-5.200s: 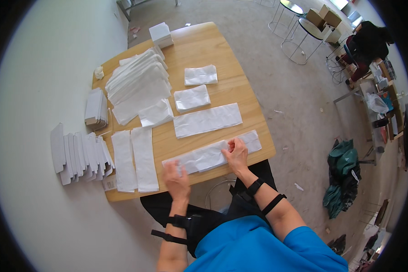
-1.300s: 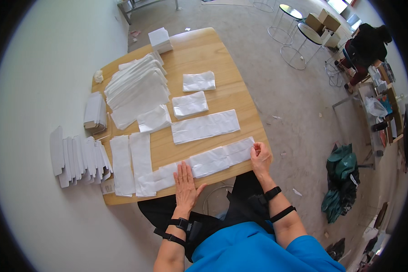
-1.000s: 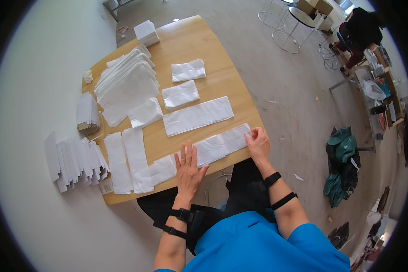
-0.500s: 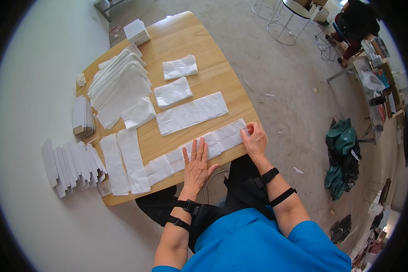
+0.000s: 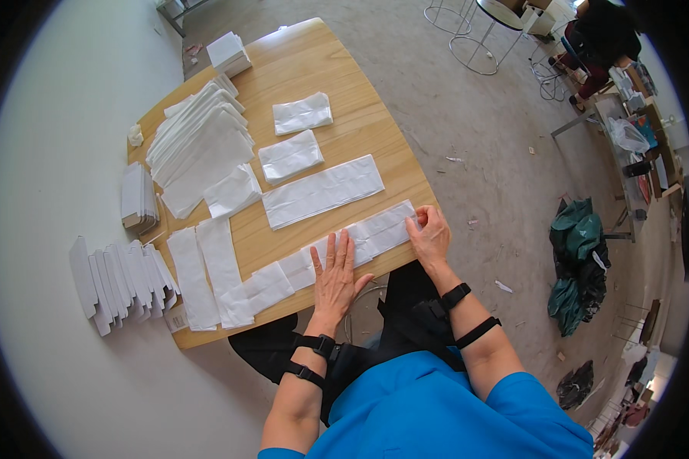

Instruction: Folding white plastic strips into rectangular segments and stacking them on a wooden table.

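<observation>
A row of thin white folded sheets, paper or cloth, lies overlapping along the near edge of the wooden table. My left hand rests flat on its middle, fingers spread. At the row's right end my right hand pinches the edge of the sheet between thumb and curled fingers. Just beyond lies a long folded white stack, with two shorter folded stacks, one nearer and one farther. Two white strips lie at the row's left end.
A fanned pile of white sheets covers the table's left. White card stacks stand at the far corner and left edge, with white flat pieces beside the wall. A green bag lies on the floor; a person sits far right.
Both hands stay almost where they were, the left one flat and the right one at the sheet's end. The view has shifted very slightly.
</observation>
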Demonstrator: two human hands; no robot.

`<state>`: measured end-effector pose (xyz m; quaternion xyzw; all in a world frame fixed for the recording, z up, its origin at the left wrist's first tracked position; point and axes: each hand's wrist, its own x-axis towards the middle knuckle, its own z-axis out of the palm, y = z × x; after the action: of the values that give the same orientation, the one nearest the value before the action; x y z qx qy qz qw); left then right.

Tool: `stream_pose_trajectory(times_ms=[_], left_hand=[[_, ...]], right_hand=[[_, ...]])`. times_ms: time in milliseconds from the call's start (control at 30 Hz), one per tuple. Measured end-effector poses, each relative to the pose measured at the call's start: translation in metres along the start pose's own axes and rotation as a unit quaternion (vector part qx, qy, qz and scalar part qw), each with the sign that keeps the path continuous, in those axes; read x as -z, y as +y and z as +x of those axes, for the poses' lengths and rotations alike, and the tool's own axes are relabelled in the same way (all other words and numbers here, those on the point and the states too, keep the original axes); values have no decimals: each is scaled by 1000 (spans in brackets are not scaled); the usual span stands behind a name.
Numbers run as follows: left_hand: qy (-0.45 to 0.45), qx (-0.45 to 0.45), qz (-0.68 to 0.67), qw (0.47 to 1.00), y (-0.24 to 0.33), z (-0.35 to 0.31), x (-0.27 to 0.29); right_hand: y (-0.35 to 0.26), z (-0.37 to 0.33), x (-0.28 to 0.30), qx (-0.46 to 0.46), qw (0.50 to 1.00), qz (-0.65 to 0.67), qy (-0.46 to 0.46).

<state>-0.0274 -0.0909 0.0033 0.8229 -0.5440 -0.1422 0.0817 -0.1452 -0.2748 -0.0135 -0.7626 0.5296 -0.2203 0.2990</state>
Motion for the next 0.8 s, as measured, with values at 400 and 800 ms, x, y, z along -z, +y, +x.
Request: stream_pose_trajectory(times_ms=[400, 800], left_hand=[[141, -24, -64, 988, 6, 9, 12], [111, 125, -303, 938, 3, 37, 1]], right_hand=[[5, 2, 4, -21, 999, 25, 38], [8, 10, 3, -55, 998, -13, -19]])
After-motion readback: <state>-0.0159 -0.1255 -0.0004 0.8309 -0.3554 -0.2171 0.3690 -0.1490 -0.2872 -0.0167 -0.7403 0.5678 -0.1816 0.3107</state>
